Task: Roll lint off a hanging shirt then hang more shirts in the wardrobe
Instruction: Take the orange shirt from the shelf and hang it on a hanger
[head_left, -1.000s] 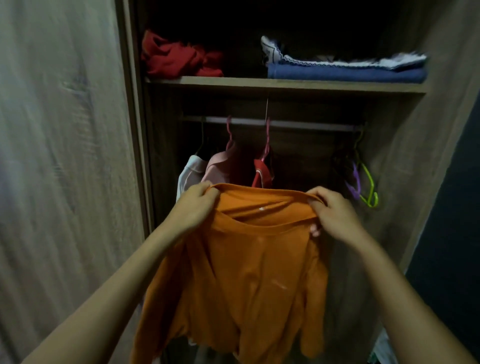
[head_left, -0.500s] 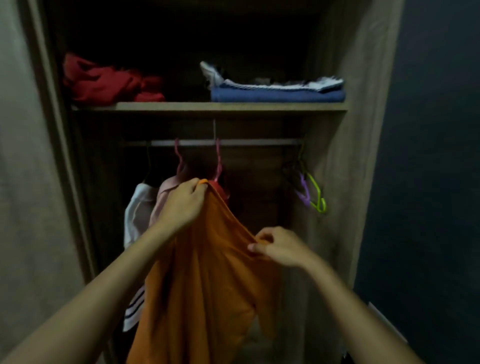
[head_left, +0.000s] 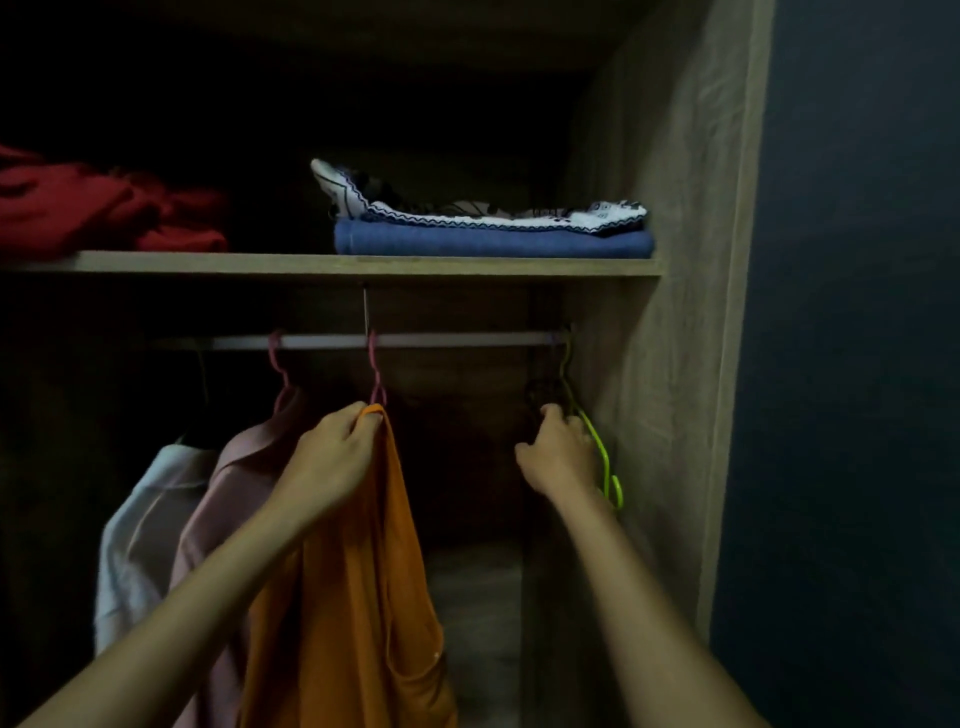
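Two shirts hang on the rail already, while the left hand pinches the orange shirt, not hung yet, and the right hand curls around empty hangers.

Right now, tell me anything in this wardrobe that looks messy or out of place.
The red cloth on the shelf is bunched in a heap, while the blue stack beside it is folded flat. The orange shirt has no hanger yet; the left hand holds it up by the collar while the right hand reaches the spare hangers.
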